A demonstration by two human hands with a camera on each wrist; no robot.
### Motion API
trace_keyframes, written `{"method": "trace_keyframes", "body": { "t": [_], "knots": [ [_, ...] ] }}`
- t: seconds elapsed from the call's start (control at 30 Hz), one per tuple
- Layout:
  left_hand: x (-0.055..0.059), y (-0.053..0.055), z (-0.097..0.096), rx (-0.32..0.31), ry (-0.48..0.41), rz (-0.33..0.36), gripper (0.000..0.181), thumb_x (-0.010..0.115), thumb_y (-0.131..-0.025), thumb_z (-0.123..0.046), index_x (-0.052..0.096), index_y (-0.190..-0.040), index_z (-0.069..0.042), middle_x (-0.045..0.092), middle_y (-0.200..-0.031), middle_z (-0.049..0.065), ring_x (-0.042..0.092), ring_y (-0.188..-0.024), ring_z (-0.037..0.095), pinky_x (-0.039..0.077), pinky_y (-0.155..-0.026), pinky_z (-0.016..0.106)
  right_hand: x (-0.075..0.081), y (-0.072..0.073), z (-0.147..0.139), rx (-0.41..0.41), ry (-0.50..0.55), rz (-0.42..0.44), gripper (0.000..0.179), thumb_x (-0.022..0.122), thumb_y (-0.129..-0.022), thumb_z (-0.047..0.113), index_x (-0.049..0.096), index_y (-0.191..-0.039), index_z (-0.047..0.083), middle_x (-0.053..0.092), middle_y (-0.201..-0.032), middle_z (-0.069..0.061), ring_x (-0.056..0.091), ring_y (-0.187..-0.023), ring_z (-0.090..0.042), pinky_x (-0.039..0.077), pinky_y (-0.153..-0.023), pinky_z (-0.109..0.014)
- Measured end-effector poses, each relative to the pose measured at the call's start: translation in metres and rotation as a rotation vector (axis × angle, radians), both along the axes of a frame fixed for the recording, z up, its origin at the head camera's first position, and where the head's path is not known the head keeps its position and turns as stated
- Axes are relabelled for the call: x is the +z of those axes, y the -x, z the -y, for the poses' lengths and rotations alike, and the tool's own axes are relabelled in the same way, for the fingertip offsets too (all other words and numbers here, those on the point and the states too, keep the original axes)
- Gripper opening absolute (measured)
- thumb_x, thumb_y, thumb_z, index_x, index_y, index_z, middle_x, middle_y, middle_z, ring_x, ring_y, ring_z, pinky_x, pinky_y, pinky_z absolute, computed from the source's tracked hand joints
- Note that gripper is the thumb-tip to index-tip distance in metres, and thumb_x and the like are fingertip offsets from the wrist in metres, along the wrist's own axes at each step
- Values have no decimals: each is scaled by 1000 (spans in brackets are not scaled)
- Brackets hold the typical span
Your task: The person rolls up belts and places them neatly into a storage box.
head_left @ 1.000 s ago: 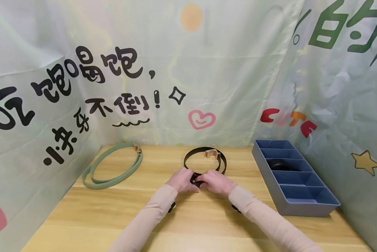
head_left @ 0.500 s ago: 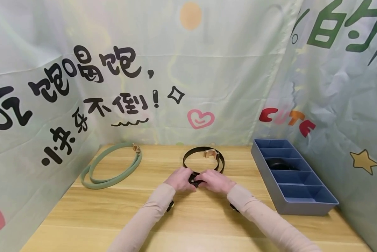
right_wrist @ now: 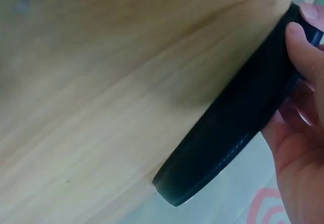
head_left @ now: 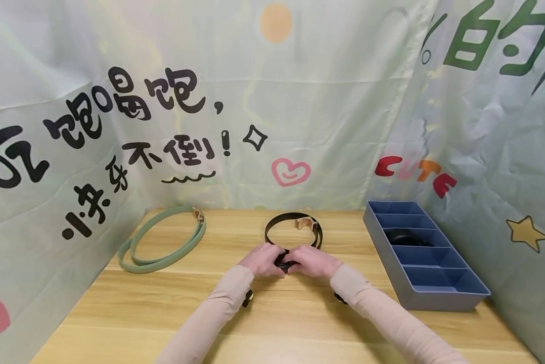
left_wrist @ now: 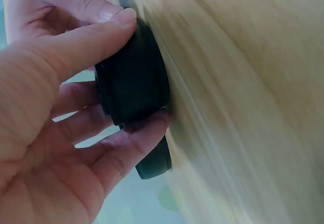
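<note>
A black belt [head_left: 281,218] stands on edge on the wooden table, its far part in an open loop with a rose-gold buckle [head_left: 305,222]. At its near end the strap is coiled into a small roll between both hands. My left hand [head_left: 262,260] grips the roll from the left; in the left wrist view its thumb and fingers curl round the coiled black strap [left_wrist: 134,77]. From the right, my right hand [head_left: 315,262] pinches the roll, its thumb close to the left one. A length of strap [right_wrist: 238,102] runs away from the right fingers in the right wrist view.
A green belt [head_left: 163,262] lies in loose loops at the left. To the right stands a blue-grey divided box [head_left: 402,283], with a black coiled item [head_left: 404,237] in its middle compartment. Printed cloth walls [head_left: 336,126] enclose the table [head_left: 290,328] at the back and sides.
The right side of the black belt's loop has drawn slightly inward, and its strands lie closer together. The hands stay in nearly the same place, fingers shifting a little on the roll.
</note>
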State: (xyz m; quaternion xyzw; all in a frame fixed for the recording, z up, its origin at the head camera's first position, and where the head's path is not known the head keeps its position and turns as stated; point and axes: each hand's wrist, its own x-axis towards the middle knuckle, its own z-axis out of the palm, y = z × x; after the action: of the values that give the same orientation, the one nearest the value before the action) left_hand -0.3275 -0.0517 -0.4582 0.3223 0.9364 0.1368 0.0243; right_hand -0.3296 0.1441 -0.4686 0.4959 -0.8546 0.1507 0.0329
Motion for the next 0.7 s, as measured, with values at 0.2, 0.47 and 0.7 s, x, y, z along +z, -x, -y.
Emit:
{"method": "trace_keyframes", "body": {
  "t": [0.2,0.47,0.7],
  "knots": [
    [8,6,4,26,-90,119,29,72,-85,-46,69,-85,-17,64,-74,-5,53,-65,6,44,-64,23,-3,-1,-2,-20,0,-61,7,71,-90,18,71,-96,15,70,-89,2,65,-80,-7,52,-72,-22],
    [12,12,5,68,-106,76,28,46,-101,-8,60,-125,-7,69,-116,14,65,-106,26,49,-95,40,-1,-4,-9,-81,-52,-60,13,71,-90,21,73,-102,16,71,-97,1,67,-89,-11,54,-77,-30],
    [-2,20,20,245,-72,-29,15,67,-93,-21,67,-91,-6,70,-88,10,65,-81,24,51,-73,39,-3,-5,-19,-76,-43,-54,16,70,-90,22,73,-104,15,72,-98,0,68,-90,-13,54,-80,-32]
  ]
}}
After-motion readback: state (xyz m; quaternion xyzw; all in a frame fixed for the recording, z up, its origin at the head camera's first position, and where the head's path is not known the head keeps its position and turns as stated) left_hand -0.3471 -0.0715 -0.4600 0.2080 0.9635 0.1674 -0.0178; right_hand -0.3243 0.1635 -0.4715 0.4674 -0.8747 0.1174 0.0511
